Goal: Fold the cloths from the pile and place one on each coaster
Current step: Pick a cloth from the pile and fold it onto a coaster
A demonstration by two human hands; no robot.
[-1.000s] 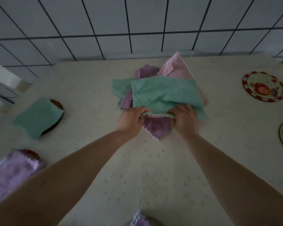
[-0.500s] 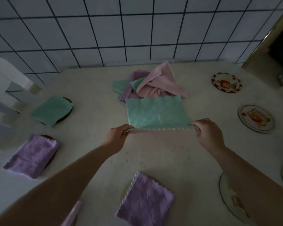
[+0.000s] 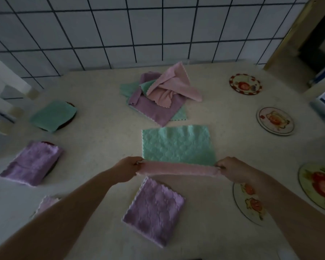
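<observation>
Cloth (image 3: 177, 144): teal, soft, limp; lying just before pile (image 3: 160, 94).
Hands: left hand (image 3: 129, 167) and right hand (image 3: 231, 168) pinching near corners, edge turning up pink.
Handling: light; needing corner grips.

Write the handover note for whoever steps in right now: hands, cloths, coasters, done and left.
Left hand and right hand: each pinches a near corner of the green cloth, near edge lifted, pink underside showing; the rest lies flat on the table.
Pile: unfolded cloths at the far centre.
Done: four folded cloths set out, green, purple, purple and one partly hidden by the left arm.
Left: fold this cloth; four coasters on the right are bare.
</observation>
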